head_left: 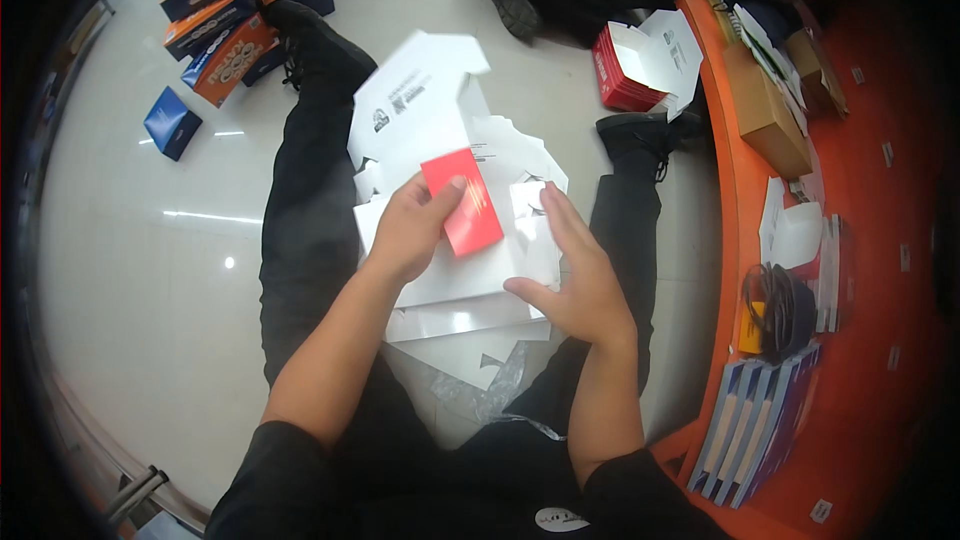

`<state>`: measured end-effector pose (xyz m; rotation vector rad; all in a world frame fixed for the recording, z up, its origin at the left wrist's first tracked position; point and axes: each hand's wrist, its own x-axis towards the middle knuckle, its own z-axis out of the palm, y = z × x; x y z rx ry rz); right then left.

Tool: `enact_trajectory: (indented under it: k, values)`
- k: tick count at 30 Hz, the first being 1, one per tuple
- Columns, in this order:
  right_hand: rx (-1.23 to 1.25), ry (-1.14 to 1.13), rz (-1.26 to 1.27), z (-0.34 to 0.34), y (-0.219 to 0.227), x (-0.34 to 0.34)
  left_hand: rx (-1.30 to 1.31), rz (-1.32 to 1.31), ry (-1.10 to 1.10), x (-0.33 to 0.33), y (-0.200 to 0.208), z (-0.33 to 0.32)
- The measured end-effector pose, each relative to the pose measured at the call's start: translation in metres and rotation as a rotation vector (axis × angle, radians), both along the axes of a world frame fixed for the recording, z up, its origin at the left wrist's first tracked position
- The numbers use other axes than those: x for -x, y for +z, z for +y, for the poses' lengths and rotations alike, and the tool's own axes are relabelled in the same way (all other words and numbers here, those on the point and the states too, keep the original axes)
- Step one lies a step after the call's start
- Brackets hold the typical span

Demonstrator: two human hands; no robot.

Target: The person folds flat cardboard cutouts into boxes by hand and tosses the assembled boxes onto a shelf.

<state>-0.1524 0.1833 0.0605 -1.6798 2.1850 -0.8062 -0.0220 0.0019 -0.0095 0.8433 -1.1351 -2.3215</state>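
I pinch the red card (475,220) in my left hand (405,227), best lightly and unbent, my right hand (590,292) spread wide

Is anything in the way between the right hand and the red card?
Nothing clearly blocks the right hand from the red card in the left hand. White cardboard lies below the gap. A small white flap shows by the right fingertips; I can't tell if it sticks up.

Mid-frame, the card (472,220) in my left hand (412,225) is over cardboard sheets (462,278) between my legs (312,200). Stacked boxes (212,25) upper left, open box (630,85) upper right, books (755,430) lower right!
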Motion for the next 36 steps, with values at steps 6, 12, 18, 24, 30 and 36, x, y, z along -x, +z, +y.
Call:
enact_trajectory:
  k: [6,12,18,24,30,36]
  values:
    - [0.561,-0.105,-0.18,-0.003,-0.056,0.002,-0.117,0.138,0.007,0.003,0.002,-0.008]
    - [0.525,-0.018,-0.014,-0.023,-0.051,-0.003,-0.07,0.239,-0.113,-0.004,0.0,0.0]
    - [0.533,-0.163,0.08,-0.027,-0.062,-0.014,0.019,0.259,-0.216,0.001,-0.008,0.005]
    - [0.664,-0.235,0.111,-0.031,-0.074,-0.02,0.041,0.311,-0.186,0.003,-0.002,0.014]
    - [0.674,-0.29,0.215,-0.03,-0.078,-0.025,0.165,0.309,-0.21,0.003,-0.007,0.024]
    - [0.623,-0.418,-0.019,-0.031,-0.082,-0.031,0.194,0.306,-0.248,0.001,-0.009,0.039]
